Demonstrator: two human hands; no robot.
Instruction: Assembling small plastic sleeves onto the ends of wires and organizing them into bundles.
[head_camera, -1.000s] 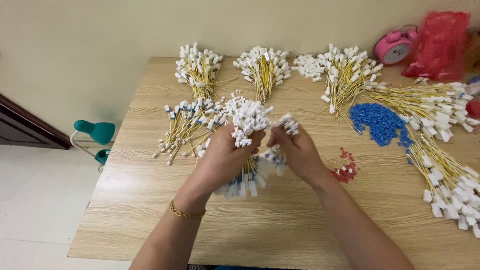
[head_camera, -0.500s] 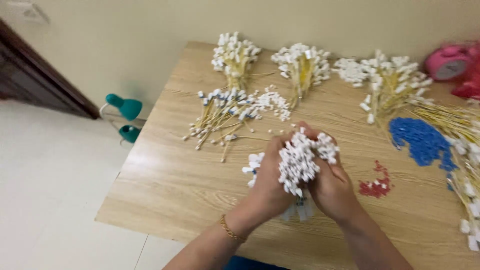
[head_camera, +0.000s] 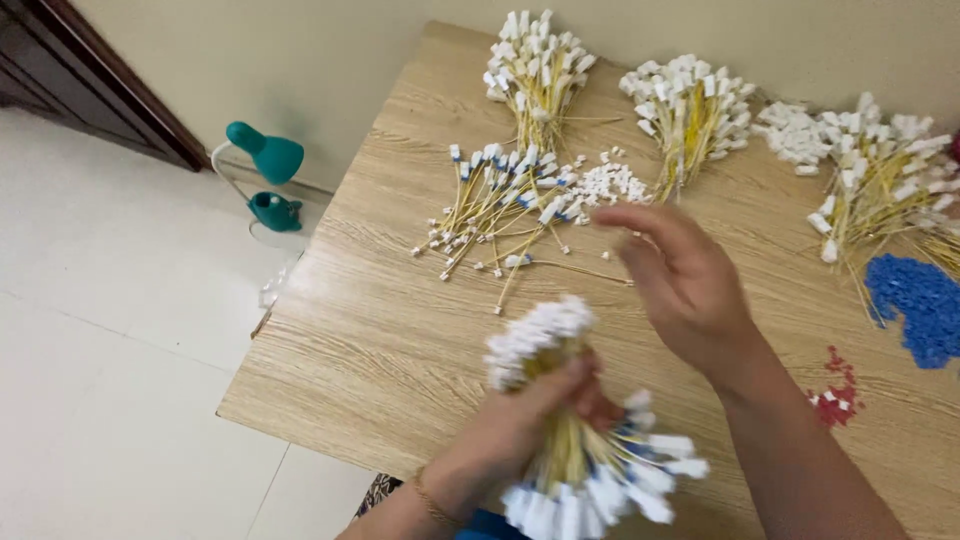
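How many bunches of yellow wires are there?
5: one gripped in the left hand, one loose pile mid-table, two upright bunches at the back, one at the right edge, where more may be cut off.

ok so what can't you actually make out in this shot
Head view only:
- Bundle in the left hand: motion-blurred, and its lower end is cut off by the bottom edge.
- Right hand: blurred, so its fingertips are unclear.
- Blue pile: cut off by the right edge.
- Red bits: too small.

R hand (head_camera: 680, 290) blurred, blue pile (head_camera: 915, 305) cut off
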